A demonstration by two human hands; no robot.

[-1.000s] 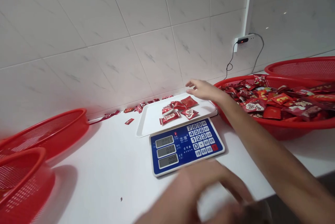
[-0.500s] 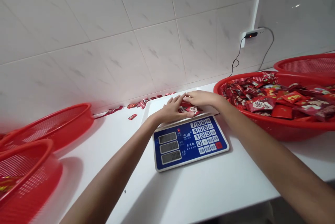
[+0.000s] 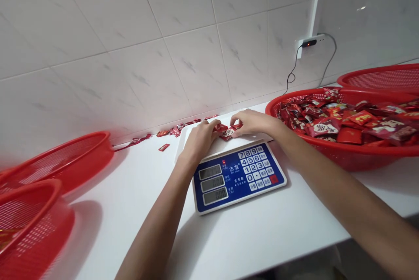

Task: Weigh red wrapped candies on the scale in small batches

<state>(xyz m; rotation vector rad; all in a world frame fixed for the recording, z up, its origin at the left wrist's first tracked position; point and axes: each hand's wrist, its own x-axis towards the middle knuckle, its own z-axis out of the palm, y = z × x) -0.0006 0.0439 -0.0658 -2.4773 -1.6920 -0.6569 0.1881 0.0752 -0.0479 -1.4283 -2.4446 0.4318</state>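
A white digital scale (image 3: 232, 186) with a blue keypad stands on the white table, its displays lit. Several red wrapped candies (image 3: 228, 132) lie in a small heap on its white pan (image 3: 187, 133). From the left, my left hand (image 3: 201, 136) curls its fingers around that side of the heap. My right hand (image 3: 251, 121) grips the other side, thumb and fingers bent over the wrappers. Part of the candies is hidden behind both hands.
A red basket (image 3: 353, 151) full of wrapped candies stands right of the scale, another red basket (image 3: 376, 70) behind it. Two red baskets (image 3: 98, 157) (image 3: 55, 227) are at the left. Loose packets (image 3: 176, 130) lie along the tiled wall. A socket (image 3: 309, 44) holds a plug and cable.
My hands were laid flatter and close together over the candies. They have drawn apart, and their fingers now bend around the heap from both sides, leaving its middle visible.
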